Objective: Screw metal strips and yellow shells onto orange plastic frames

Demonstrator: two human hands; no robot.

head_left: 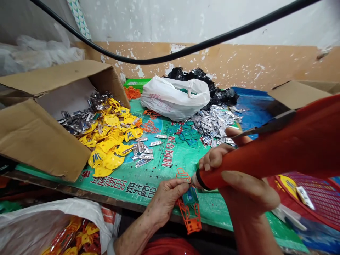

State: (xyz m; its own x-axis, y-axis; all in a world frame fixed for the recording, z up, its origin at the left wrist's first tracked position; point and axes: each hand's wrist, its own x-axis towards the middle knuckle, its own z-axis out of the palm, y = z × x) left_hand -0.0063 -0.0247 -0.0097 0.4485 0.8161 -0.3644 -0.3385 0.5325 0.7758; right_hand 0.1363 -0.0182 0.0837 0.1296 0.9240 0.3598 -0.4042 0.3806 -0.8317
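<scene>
My left hand [170, 198] pinches an orange plastic frame [190, 216] at the table's front edge. A green plastic piece [190, 197] sits on the frame's middle. My right hand [247, 191] is wrapped round a thick red electric screwdriver [255, 156] with a dark lever along its upper side. Its tip points down and left, close to my left fingertips and the green piece; the exact contact point is hidden. Beyond my hands lie green plastic parts [188, 134], a heap of silvery metal pieces [215, 122] and a few loose silvery strips [143, 154].
A tipped cardboard box [53, 141] spills yellow plastic pieces [110, 141] at left. A white plastic bag [170, 102] stands in front of black parts [223, 97]. A red basket [316, 191] is at right. An open sack [79, 209] sits below the table edge. A black cable [148, 61] hangs across.
</scene>
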